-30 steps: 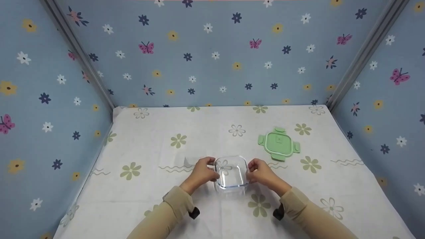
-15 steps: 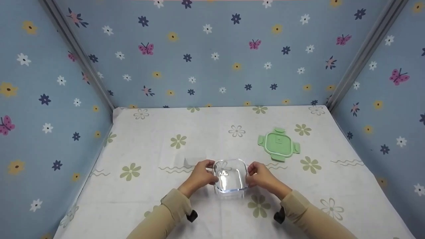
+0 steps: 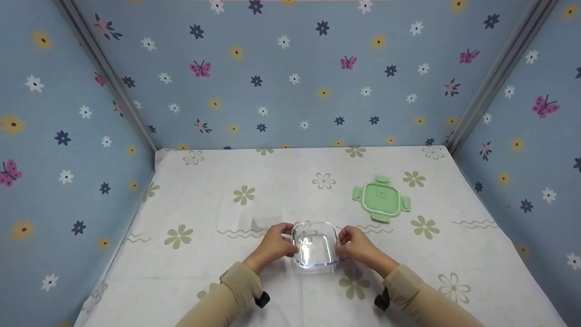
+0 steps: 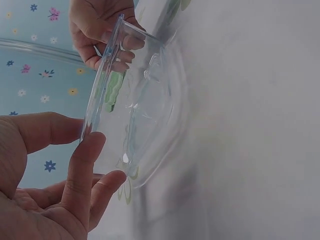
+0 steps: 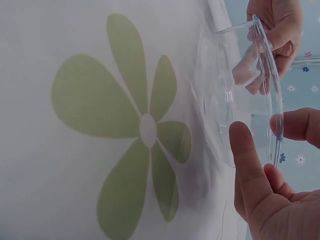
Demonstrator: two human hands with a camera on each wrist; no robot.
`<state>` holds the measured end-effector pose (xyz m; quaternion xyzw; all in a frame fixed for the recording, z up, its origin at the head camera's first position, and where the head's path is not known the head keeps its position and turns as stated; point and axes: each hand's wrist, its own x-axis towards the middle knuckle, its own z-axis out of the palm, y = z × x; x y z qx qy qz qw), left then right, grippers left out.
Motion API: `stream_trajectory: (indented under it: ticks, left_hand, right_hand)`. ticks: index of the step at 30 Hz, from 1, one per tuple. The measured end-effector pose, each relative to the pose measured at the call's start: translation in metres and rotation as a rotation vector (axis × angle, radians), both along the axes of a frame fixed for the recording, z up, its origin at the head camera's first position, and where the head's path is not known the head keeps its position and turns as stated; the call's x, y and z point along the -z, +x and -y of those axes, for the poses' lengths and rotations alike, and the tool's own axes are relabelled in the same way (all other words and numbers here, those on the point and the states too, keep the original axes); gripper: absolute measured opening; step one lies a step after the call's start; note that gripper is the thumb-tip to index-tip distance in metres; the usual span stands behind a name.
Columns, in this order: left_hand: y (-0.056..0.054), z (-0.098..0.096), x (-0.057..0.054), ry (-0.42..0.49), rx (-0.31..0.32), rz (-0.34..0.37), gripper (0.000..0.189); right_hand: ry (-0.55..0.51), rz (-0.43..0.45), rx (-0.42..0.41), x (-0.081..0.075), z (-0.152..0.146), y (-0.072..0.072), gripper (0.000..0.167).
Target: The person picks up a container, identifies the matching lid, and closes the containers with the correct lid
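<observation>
A clear square glass food container (image 3: 316, 245) is upright near the middle of the cloth, between both hands. My left hand (image 3: 275, 244) pinches its left rim, thumb and fingers on either side of the wall in the left wrist view. At the opposite rim, my right hand (image 3: 361, 250) does the same. Through the clear walls (image 4: 150, 100), the other hand's fingers show. The container's base is close over the white cloth in the right wrist view. A green lid (image 3: 381, 199) with side clips lies flat to the far right of the container.
A small clear, colourless piece (image 3: 267, 221) lies behind my left hand, hard to make out against the cloth. The white flowered tablecloth (image 3: 190, 268) covers the table. Blue patterned panels (image 3: 290, 59) stand at the back and both sides.
Both hands have drawn the glass container a little toward the person, and it sits lower in the view. The green lid and the clear piece have stayed put.
</observation>
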<state>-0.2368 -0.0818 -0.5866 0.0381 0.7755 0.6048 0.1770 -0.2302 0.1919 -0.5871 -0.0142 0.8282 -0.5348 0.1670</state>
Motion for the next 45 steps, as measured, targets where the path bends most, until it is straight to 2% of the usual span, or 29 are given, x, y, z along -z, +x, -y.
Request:
stream_trajectory:
  ticks: [5, 15, 28, 38, 45]
  left_hand:
    - [0.0004, -0.001, -0.0004, 0.01, -0.003, -0.007, 0.075]
    - [-0.0013, -0.0002, -0.0005, 0.016, -0.01, 0.01, 0.074]
    - [-0.0031, 0.0028, 0.0032, 0.033, -0.005, 0.005, 0.075]
    - [0.0011, 0.0021, 0.0043, 0.029, 0.004, 0.006, 0.074]
    - [0.0018, 0.0016, 0.0017, 0.05, 0.002, -0.003, 0.074]
  right_hand:
    - [-0.007, -0.031, -0.002, 0.0008, -0.0007, -0.0004, 0.03]
    - [-0.034, 0.006, 0.005, -0.0008, -0.0005, 0.0001, 0.033]
    - [-0.061, -0.027, -0.059, 0.0024, -0.0018, -0.0012, 0.034]
    - [-0.054, 0.005, -0.053, 0.0032, -0.0036, 0.003, 0.035]
    - [-0.044, -0.027, -0.056, 0.0026, -0.0038, 0.0023, 0.034]
